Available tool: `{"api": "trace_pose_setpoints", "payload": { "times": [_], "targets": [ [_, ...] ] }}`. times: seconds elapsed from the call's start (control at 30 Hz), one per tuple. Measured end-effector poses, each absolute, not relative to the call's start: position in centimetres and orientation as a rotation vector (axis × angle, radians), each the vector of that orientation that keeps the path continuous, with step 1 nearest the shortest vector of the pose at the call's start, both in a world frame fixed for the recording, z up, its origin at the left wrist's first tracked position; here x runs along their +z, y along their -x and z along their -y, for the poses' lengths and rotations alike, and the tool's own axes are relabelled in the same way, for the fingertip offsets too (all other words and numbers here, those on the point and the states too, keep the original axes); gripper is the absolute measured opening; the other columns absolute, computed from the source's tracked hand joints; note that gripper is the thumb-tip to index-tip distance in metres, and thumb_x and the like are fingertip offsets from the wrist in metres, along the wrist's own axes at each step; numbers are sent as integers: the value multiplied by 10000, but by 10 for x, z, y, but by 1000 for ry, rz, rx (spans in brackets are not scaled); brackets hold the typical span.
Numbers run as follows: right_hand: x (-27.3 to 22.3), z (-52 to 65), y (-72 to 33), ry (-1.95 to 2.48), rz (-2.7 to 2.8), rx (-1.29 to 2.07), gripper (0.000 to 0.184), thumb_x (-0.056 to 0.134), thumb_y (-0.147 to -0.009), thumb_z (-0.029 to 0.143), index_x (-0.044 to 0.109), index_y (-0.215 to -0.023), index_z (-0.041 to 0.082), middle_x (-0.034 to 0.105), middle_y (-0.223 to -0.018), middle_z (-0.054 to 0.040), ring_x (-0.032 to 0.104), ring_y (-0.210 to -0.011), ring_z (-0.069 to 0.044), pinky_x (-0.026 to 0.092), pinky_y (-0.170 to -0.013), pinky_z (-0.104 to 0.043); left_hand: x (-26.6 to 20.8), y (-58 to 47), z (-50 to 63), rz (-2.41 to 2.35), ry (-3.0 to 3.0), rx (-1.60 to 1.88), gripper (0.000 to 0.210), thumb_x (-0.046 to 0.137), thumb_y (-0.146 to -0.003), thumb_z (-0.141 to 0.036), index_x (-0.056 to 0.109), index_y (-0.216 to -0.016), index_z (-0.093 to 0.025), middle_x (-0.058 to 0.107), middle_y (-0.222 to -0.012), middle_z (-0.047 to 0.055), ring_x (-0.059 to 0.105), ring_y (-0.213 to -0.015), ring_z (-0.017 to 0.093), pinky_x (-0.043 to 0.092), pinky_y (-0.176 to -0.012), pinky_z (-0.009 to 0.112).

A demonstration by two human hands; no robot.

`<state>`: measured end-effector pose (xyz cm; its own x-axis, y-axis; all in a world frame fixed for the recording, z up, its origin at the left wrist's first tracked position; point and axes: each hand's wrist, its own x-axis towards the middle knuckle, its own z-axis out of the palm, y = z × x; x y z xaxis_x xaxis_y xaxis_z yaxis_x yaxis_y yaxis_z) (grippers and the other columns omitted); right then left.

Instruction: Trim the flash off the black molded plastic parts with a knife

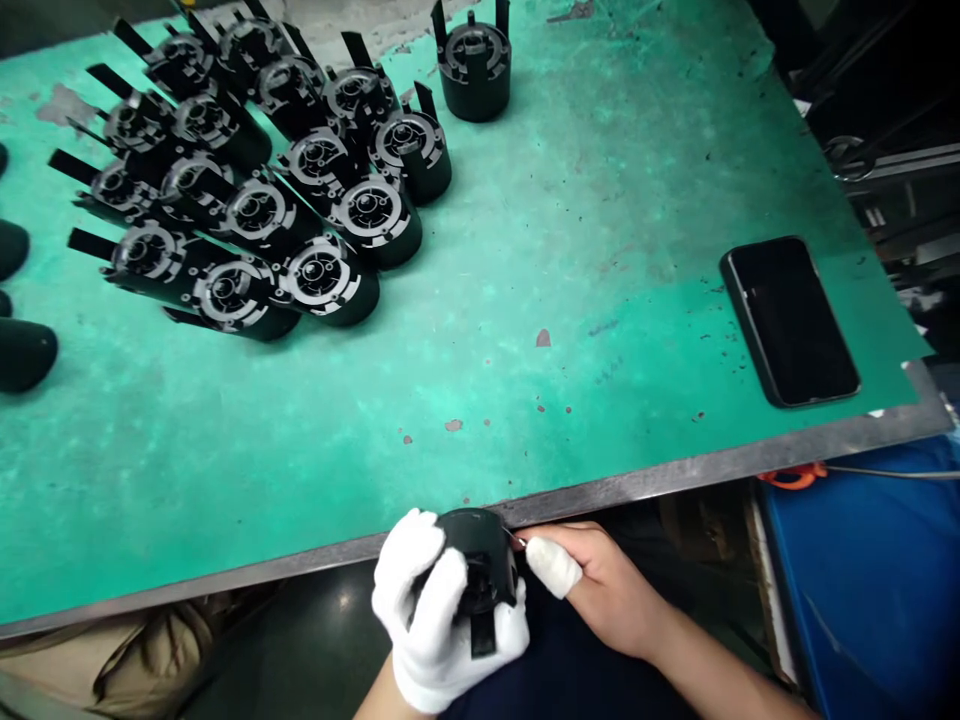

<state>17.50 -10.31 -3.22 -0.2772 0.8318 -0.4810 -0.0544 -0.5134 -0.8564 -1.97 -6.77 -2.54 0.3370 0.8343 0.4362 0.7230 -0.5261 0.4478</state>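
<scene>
Marks [602, 327], faint bluish, right of centre on green tabletop [465, 370]: unreadable. Clustered housings [352, 290], black, overlapping, upper left: count roughly fifteen. Lone housing [476, 98]: one, top centre. Held housing [474, 528]: one, bottom centre, by table's near edge. Left hand [435, 630], white-gloved: fingers curled round held housing. Right hand [611, 595], white thumb cover [553, 567]: thumb and forefinger pinched on thin metallic piece [519, 541], mostly hidden, at held housing's right side. Phone [795, 320]: one, right. Dark rounded parts [26, 357]: four, cut off, left edge.
</scene>
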Motion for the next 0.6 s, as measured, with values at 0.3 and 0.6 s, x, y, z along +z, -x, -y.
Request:
{"api": "trace_pose_setpoints", "payload": {
  "times": [0.3,0.6],
  "targets": [
    [-30,98,-175,1436,1022,1817,351,485,-1015,405,777,-948,224,737,-874,-28,651,-837,-220,514,-855,-349,-29,19,67,-1454,-2410,997,751,792,-565,-262,498,-1256,-289,495,-1108,81,629,-977,296,605,-862,542],
    [-35,105,-162,1529,1019,1703,345,478,-1006,385,681,-798,199,605,-719,1,514,-686,-168,396,-657,-306,-31,16,66,-1404,-2538,1066,763,848,-516,-213,499,-1192,-276,514,-1055,62,630,-940,278,616,-843,512]
  ]
}}
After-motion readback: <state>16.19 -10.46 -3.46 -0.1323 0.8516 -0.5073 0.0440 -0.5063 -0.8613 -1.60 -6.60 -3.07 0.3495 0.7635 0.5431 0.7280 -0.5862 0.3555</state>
